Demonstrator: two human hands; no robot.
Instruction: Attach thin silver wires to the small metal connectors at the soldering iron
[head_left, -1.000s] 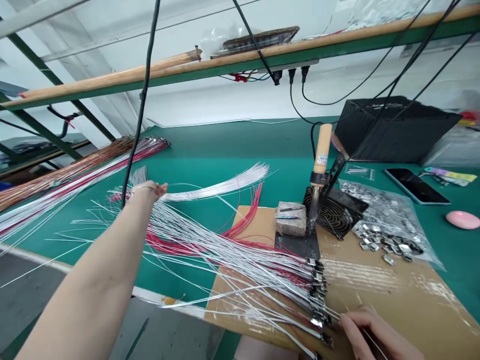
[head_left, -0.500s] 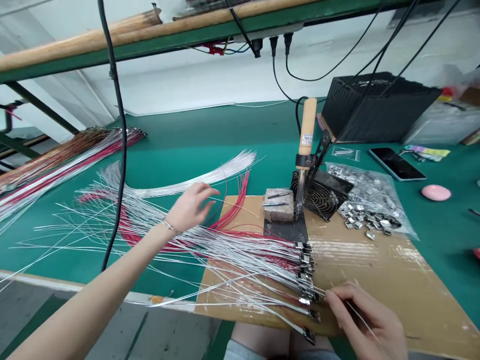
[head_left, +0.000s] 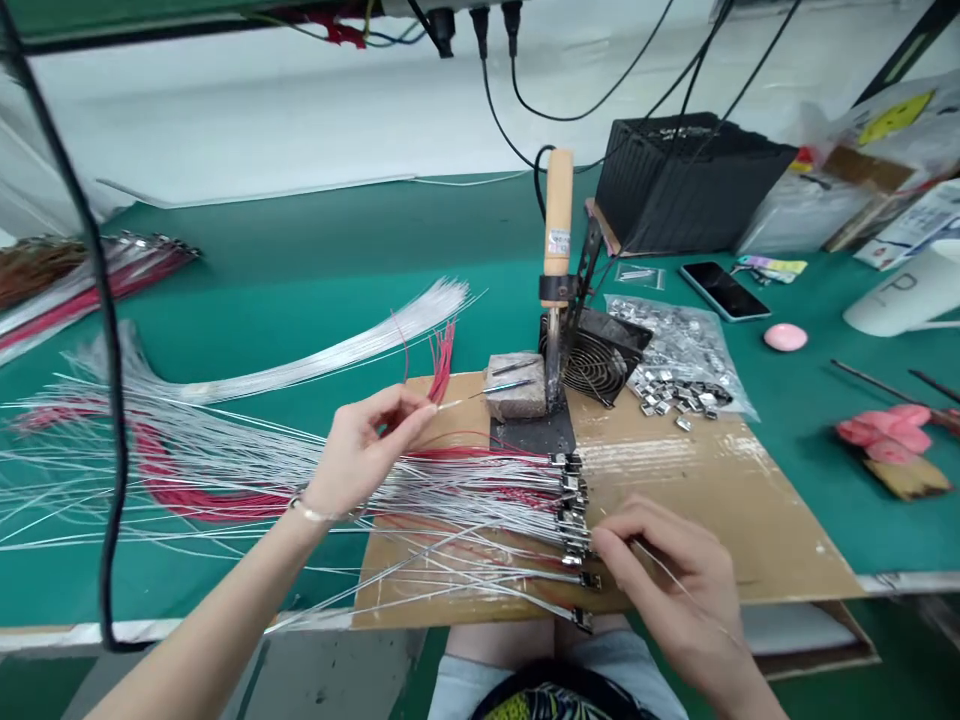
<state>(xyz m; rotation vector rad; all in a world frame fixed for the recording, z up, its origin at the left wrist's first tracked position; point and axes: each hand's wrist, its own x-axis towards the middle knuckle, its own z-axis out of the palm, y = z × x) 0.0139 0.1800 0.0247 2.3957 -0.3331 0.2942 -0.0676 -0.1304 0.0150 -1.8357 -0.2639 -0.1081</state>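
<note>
My left hand (head_left: 375, 440) pinches a thin white wire (head_left: 448, 404) just left of the grey block (head_left: 517, 384). Beside the metal connectors (head_left: 574, 510), my right hand (head_left: 667, 570) is closed with thumb and forefinger together, and a white wire trails across its palm. Many white wires (head_left: 480, 505) and red wires (head_left: 217, 500) run leftward from the connectors over the brown board (head_left: 720, 500). Behind the block, a soldering iron with a wooden handle (head_left: 557, 215) stands tip down in its holder.
A small black fan (head_left: 600, 365) and a plastic bag of metal parts (head_left: 667, 340) lie right of the iron. Farther right are a phone (head_left: 724, 290), a pink egg-shaped item (head_left: 785, 337) and a white mug (head_left: 911, 290). A black cable (head_left: 112, 400) hangs at the left.
My left hand has gone from open fingers above the wires to pinching a wire near the block. The view has turned right, bringing the mug in. My right hand stays by the connectors.
</note>
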